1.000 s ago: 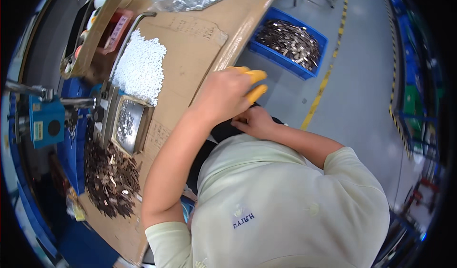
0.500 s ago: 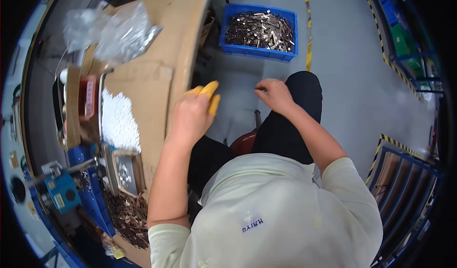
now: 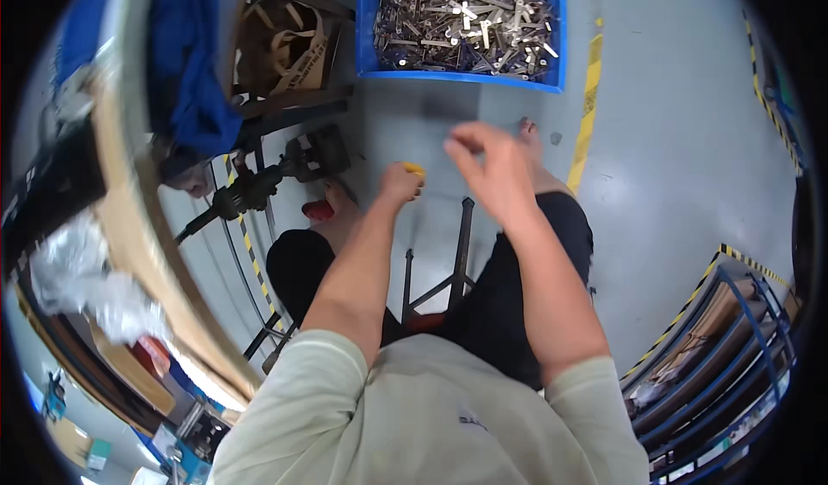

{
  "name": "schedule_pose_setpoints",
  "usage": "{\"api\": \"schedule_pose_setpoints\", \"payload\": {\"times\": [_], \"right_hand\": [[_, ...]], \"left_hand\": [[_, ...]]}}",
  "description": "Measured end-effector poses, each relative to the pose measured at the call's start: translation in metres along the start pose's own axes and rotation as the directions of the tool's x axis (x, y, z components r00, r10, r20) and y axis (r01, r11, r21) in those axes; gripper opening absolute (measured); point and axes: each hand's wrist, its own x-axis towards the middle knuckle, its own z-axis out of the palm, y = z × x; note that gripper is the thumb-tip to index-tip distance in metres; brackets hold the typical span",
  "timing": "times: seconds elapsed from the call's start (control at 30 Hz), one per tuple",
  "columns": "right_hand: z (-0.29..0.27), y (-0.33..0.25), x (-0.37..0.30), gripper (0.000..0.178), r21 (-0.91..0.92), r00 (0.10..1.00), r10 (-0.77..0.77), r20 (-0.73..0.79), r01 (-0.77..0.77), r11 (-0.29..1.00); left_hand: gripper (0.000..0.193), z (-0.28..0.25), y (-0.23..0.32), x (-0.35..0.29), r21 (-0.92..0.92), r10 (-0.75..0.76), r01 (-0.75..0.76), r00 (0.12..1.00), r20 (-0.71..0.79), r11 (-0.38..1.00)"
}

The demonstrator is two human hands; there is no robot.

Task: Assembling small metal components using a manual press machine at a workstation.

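My left hand is low over the floor between my knees, its fingers curled in. Yellow finger covers show on it; whatever the curled fingers hold, if anything, is hidden. To its right and higher up is my right hand, slightly blurred, with bent fingers and the thumb apart from them. I see nothing in it. Beyond both hands, a blue plastic bin stands on the floor. Heaped inside are thin metal strips, many with a hole at one end. Neither hand touches the bin.
At left is the workbench edge, with clear plastic bags on it. Under it are a blue cloth, a tan bag and a dark pedal-like device. A blue rack stands at lower right. Yellow floor tape runs past the bin.
My view has swung from the bench toward the floor, and the bin appears nearer. My left hand has left the bench edge, its fingers now curled. My right hand reaches further forward.
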Motion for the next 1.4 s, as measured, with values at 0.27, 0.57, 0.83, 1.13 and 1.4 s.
{"api": "schedule_pose_setpoints", "payload": {"times": [0.27,0.57,0.83,1.13,1.4], "right_hand": [[-0.012,-0.027,0.017,0.039,-0.073,0.853,-0.014,0.521,0.062,0.995],[0.008,-0.019,0.042,0.025,0.077,0.798,-0.045,0.601,-0.002,0.997],[0.021,-0.008,0.041,0.020,0.128,0.818,-0.043,0.574,-0.037,0.991],[0.007,-0.012,0.034,0.024,0.158,0.831,-0.116,0.544,0.034,0.987],[-0.019,-0.029,0.022,0.034,-0.069,0.863,-0.025,0.505,0.069,0.995]], "left_hand": [[0.011,-0.035,-0.134,0.175,-0.409,-0.568,0.458,0.797,-0.203,0.789],[0.021,-0.069,-0.245,0.330,-0.768,-0.930,0.614,0.361,0.070,0.181],[0.019,-0.020,-0.252,0.329,-0.771,-0.833,0.551,0.552,0.049,0.320],[0.017,0.000,-0.177,0.287,-0.811,-0.604,0.292,0.792,-0.093,0.506],[0.017,0.046,-0.033,0.183,-0.775,-0.382,0.089,0.901,-0.206,0.626]]}}
